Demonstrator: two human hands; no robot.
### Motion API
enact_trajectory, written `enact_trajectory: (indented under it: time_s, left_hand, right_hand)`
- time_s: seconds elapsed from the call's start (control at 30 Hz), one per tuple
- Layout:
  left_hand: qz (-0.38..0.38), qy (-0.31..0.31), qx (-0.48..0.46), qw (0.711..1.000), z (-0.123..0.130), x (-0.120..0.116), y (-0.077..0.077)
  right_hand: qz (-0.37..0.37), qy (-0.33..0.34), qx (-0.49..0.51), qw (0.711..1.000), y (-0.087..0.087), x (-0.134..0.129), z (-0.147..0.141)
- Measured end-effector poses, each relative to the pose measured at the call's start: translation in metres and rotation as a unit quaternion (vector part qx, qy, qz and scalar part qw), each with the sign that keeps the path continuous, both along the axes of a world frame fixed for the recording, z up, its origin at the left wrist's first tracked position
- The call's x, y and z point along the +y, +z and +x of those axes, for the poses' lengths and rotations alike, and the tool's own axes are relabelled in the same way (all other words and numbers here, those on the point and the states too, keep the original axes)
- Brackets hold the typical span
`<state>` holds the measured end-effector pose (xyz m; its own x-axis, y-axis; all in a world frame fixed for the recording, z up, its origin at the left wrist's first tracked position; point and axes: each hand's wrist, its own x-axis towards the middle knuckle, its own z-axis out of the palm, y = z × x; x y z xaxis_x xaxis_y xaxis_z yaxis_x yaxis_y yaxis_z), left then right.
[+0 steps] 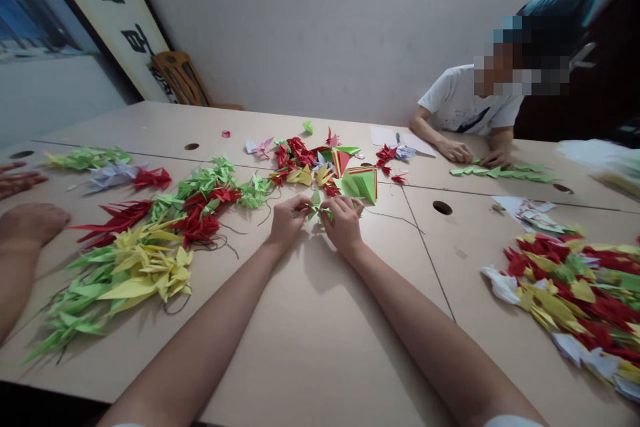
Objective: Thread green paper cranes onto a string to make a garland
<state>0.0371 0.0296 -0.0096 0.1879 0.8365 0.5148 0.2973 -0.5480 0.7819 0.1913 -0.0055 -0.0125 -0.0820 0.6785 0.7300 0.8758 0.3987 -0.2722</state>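
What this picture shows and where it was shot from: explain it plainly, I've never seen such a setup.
There is no machine here, just a person's bare hands. The single picture comes from a camera worn on that person's head, looking forward and down, so the forearms enter from the bottom. The left hand and right hand hold a small green folded paper piece in their fingers. On the table lie more folded papers, including a yellow cluster to the left and a mixed-colour heap to the right. Across the table, someone in a white shirt has both hands at a green paper row. Other hands show at the left edge.
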Motion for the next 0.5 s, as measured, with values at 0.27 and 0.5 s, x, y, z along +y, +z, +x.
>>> enact_trajectory:
  time_s: [0.27,0.5]
  left_hand:
    - [0.052,0.013,0.044,0.998,-0.0015,-0.0026,0.0018]
    - [0.015,-0.011,-0.036,0.999,-0.0012,0.0018,-0.0024]
  right_hand:
    - [0.037,0.027,0.007,0.999,0.0021,-0.0021,0.001]
    - [0.025,0.047,-0.006,0.999,0.0006,-0.0019,0.0011]
